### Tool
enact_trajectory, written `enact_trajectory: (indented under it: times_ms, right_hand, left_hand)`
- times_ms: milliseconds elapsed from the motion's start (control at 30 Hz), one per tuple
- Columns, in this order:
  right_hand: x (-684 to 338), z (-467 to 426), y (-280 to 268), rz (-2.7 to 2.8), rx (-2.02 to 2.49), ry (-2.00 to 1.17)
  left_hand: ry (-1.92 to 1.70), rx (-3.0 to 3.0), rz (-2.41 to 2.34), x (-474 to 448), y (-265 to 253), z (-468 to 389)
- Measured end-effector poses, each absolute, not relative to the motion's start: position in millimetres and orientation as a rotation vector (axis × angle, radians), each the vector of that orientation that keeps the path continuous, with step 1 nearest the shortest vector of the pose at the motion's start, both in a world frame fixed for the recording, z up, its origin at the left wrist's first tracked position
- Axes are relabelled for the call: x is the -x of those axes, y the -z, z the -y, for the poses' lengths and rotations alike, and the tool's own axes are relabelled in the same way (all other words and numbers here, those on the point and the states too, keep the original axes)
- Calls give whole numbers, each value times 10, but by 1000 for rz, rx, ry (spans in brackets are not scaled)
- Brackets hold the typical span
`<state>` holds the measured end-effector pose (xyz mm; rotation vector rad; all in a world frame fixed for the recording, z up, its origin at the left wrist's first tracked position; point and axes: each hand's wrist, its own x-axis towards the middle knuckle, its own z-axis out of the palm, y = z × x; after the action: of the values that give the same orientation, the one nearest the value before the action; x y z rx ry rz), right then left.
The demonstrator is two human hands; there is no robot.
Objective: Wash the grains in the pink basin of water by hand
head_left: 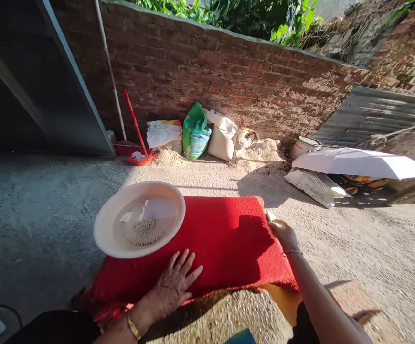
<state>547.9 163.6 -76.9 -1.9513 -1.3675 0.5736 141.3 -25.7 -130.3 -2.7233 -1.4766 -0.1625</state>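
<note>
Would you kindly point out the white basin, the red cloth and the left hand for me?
White basin [106,227]: head view, left side of its wall.
Red cloth [212,234]: head view, bare sunlit stretch right of the basin.
Left hand [172,288]: head view, back of the hand.

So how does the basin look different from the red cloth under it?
The basin is pale, while the cloth is bright red. The basin is round with raised sides; the cloth is spread out in a roughly rectangular shape. The basin looks smooth, whereas the cloth has a fuzzy surface. Both are in front of the brick wall.
</note>
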Motion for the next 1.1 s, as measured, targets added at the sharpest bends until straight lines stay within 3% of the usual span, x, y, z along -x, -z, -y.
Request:
enact_trajectory:
  times_ms: [100,300,467,667,933,1100]
  right_hand:
    - [-4698,-1852,607,1487,1871,-696]
    - [-2965,-2078,541,1993,1607,-571]
    - [-2399,-2255,632,2221,1484,-605]
    - [-3017,-2544,699,2363,1559,-535]
    - [-5140,-2699,635,1686,2265,-221]
    - [-5493,-2261,598,1483,2356,-186]
  left_hand:
    - [171,2777,1497,-1374,1274,256]
    - [86,2838,1472,-1239,1570,214]
    - [142,2771,1409,-1145,1781,291]
    - [107,2751,1418,-1204,1737,348]
    - [40,2728,1543,-1288,1480,423]
    - [134,2753,1541,-1279,1353,497]
